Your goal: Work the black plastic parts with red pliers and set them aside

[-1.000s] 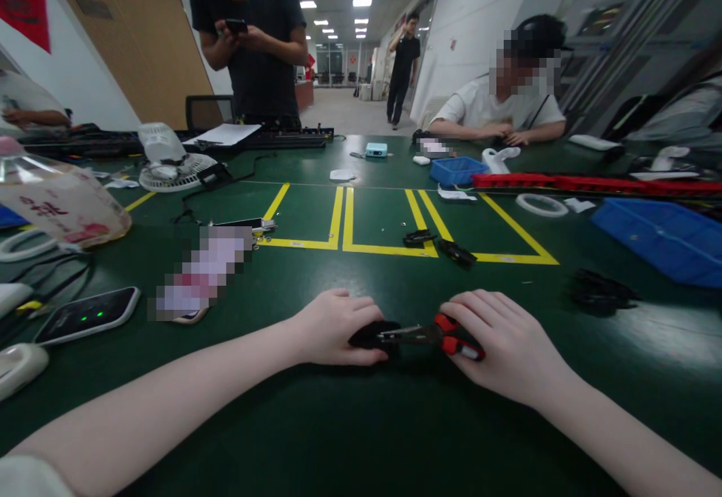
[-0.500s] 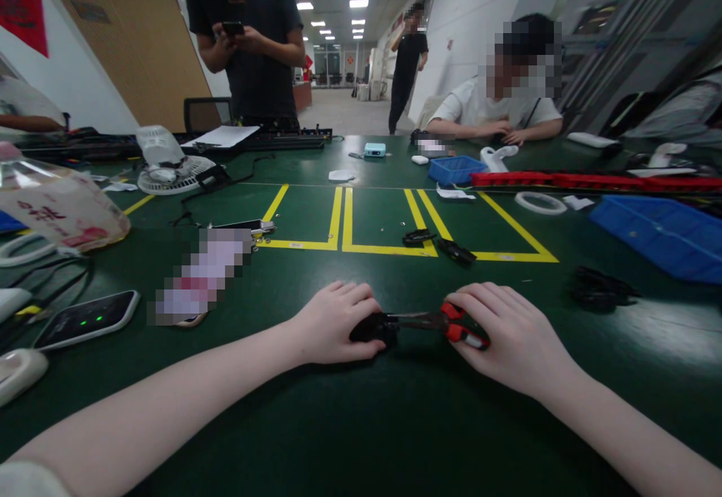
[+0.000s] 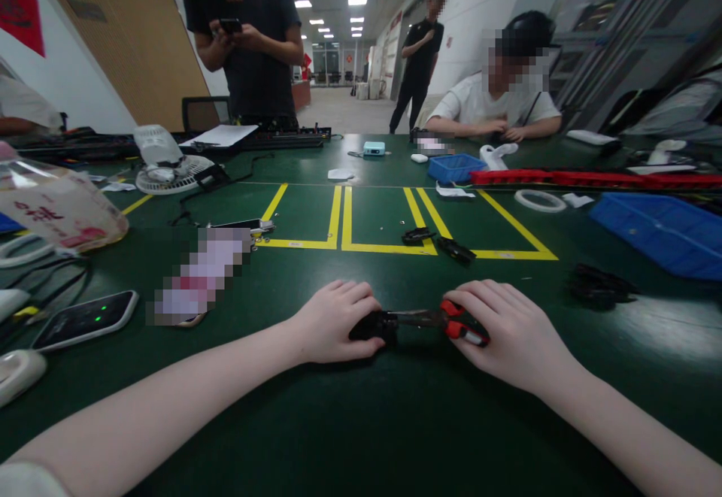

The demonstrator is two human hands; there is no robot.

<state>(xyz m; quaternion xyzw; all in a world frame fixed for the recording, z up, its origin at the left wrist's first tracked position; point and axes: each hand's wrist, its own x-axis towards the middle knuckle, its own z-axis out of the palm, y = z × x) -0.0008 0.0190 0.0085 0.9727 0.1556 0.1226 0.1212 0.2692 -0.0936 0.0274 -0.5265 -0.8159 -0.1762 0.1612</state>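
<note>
The red-handled pliers are held in the right hand, their slim metal jaws pointed leftward and the tips set against a small black part, which is gripped in and partly hidden by the left hand.

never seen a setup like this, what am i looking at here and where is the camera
There is no machine here, just a person's two bare hands. One camera, worn on the head, looks forward and down. The left hand holds a small black part; the right hand grips red-handled pliers, their tips at that part. On the green table lie yellow tape outlines, more black pieces, a white fan and a large blue bin. Other people are around the table's far side.
</note>
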